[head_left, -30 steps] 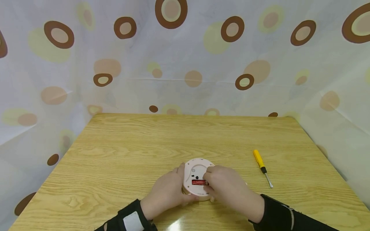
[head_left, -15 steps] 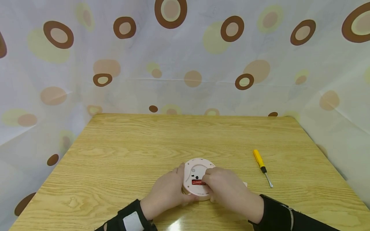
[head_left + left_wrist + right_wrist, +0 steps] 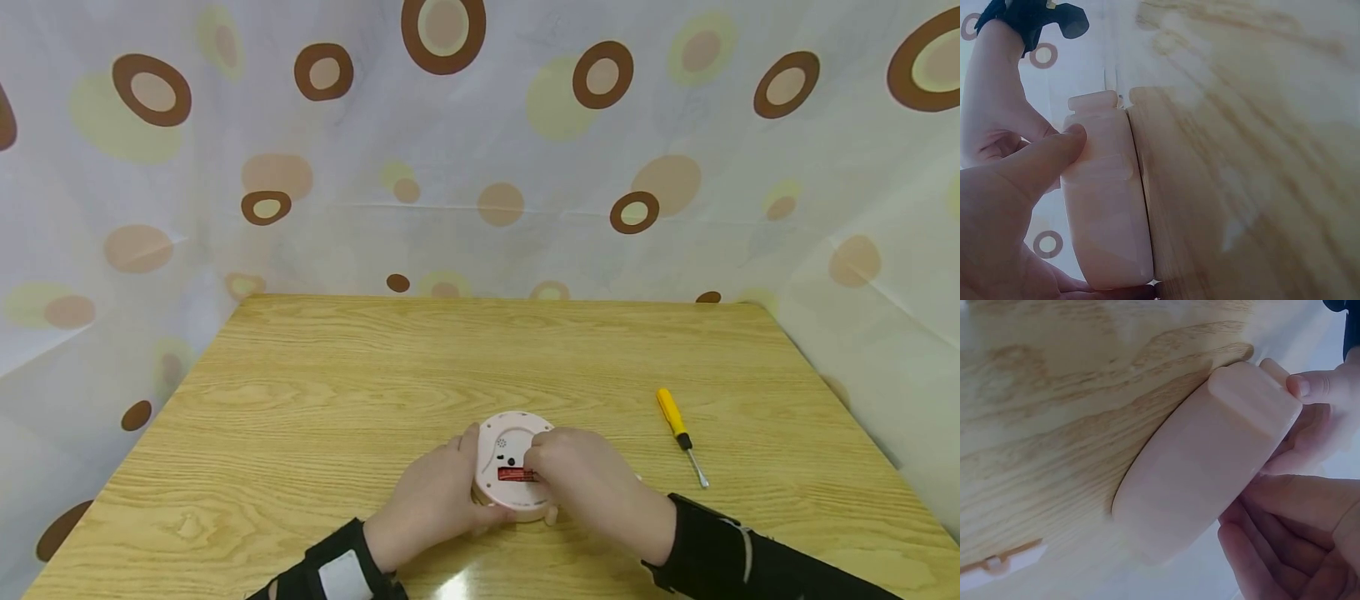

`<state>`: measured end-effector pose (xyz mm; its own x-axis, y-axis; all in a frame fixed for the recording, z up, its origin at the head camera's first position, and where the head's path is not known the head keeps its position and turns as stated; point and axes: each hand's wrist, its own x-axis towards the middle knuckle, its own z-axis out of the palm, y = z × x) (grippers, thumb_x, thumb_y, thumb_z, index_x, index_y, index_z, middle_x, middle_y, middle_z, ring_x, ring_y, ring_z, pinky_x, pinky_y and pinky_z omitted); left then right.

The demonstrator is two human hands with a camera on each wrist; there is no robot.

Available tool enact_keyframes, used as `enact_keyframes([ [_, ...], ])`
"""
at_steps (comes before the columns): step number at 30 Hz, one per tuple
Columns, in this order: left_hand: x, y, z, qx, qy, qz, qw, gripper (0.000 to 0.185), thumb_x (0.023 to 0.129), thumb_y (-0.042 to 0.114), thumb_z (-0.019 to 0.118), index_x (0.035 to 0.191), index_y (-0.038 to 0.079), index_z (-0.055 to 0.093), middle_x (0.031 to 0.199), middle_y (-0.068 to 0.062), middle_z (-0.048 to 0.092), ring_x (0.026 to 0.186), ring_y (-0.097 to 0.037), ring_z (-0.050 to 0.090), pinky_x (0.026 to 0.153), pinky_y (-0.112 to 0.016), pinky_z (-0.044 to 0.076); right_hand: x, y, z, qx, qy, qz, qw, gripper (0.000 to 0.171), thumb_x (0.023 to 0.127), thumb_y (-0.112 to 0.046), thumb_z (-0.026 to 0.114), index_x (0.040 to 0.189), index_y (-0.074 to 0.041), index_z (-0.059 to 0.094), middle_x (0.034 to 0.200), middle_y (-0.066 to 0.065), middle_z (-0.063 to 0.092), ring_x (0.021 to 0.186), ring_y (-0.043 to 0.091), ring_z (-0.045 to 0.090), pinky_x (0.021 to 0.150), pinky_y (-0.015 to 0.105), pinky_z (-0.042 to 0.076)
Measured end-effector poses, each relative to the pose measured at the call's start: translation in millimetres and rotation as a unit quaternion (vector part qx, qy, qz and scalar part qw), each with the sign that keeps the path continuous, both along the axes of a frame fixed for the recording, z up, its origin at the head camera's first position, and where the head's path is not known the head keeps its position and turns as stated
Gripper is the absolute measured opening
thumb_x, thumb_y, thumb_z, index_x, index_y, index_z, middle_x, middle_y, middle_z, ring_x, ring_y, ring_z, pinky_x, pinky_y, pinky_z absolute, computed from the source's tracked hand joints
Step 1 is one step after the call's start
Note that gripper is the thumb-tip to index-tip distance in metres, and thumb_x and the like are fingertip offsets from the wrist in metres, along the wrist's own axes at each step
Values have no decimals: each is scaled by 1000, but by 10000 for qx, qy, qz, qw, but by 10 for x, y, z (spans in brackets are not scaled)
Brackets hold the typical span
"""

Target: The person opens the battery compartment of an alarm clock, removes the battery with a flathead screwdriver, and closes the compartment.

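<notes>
A round pale pink alarm clock (image 3: pixel 495 432) lies face down on the wooden table, its back showing a black knob and a slot with a red battery (image 3: pixel 513 474). My left hand (image 3: pixel 429 498) grips the clock's left side; in the left wrist view its thumb (image 3: pixel 1074 142) presses on the rim beside a small foot. My right hand (image 3: pixel 592 483) reaches over the clock's right half, its bent fingertips pinching at the battery's right end and covering it. From the right wrist view, thumb and fingers (image 3: pixel 1260 550) meet at the back face, where the clock hides their tips.
A yellow-handled screwdriver (image 3: pixel 672 414) lies to the right of the hands. Behind the right wrist a small pale strip (image 3: pixel 1007 567), likely the battery cover, rests on the table. A spotted cloth (image 3: pixel 450 167) hangs beyond the table's back edge.
My right hand's fingers have shifted slightly over the battery's right end, and its wrist has moved a little to the left. The left hand and the clock have stayed put.
</notes>
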<state>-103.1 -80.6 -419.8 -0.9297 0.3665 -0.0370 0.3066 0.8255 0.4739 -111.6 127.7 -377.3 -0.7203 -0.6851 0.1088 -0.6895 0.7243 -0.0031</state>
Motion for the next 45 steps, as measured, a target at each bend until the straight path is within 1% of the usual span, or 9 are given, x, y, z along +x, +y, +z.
enact_keyframes([
  [7,4,0,4,-4,-5,17,10000,118,75,60,90,158,-7,40,132,-22,71,114,-33,73,89,-44,61,34,-14,-5,15,63,-172,9998,18,80,-10,90,75,-14,73,70,-8,61,62,5,50,56,24,47],
  [14,3,-2,15,-22,-40,22,10000,117,74,60,90,157,-6,40,131,-21,71,113,-32,73,87,-43,61,69,-22,-17,-54,116,-304,9995,18,81,-7,89,76,-13,73,70,-6,61,61,8,53,56,26,48],
  [25,0,-16,25,47,20,-20,10000,114,75,58,90,156,-6,42,131,-21,71,111,-33,73,85,-43,61,49,-3,43,-711,-787,-491,9931,9,87,-2,82,88,-11,81,81,-3,75,71,6,64,65,28,56],
  [32,-6,-15,21,50,29,-32,10000,113,75,58,90,155,-4,42,129,-19,72,108,-31,74,83,-41,61,26,15,35,-816,-842,-477,9920,12,85,0,81,92,-10,82,83,-3,75,73,6,64,67,28,56],
  [35,-5,-13,19,13,44,-18,10000,113,75,59,90,155,-5,42,128,-19,72,108,-31,74,83,-41,62,13,26,34,-1000,-1160,-660,9860,14,85,1,79,96,-8,83,88,-1,77,77,6,65,70,27,56],
  [39,-1,-8,17,-67,28,12,10000,115,75,60,90,156,-5,41,129,-20,72,109,-32,74,84,-42,62,-16,53,38,-1464,-1876,-997,9661,17,86,1,78,99,-8,83,92,-2,79,79,3,65,70,23,54],
  [41,0,-5,15,-86,8,14,10000,116,75,60,90,157,-5,41,130,-21,72,109,-32,74,84,-42,62,-32,68,33,-1650,-2008,-1052,9599,17,85,1,78,98,-9,83,91,-2,78,79,2,65,70,21,54],
  [43,1,-3,12,-92,-5,1,10000,117,75,61,90,157,-5,40,131,-22,71,111,-32,74,86,-42,62,-48,84,23,-1628,-1854,-887,9650,16,84,0,79,97,-9,83,89,-4,76,77,1,63,68,20,53],
  [45,1,-3,9,-75,-2,-2,10000,116,75,61,90,157,-5,40,131,-21,71,111,-32,73,86,-43,62,-68,97,5,-1421,-1495,-550,9769,14,85,-2,81,96,-11,82,88,-5,74,75,0,60,67,20,51],
])
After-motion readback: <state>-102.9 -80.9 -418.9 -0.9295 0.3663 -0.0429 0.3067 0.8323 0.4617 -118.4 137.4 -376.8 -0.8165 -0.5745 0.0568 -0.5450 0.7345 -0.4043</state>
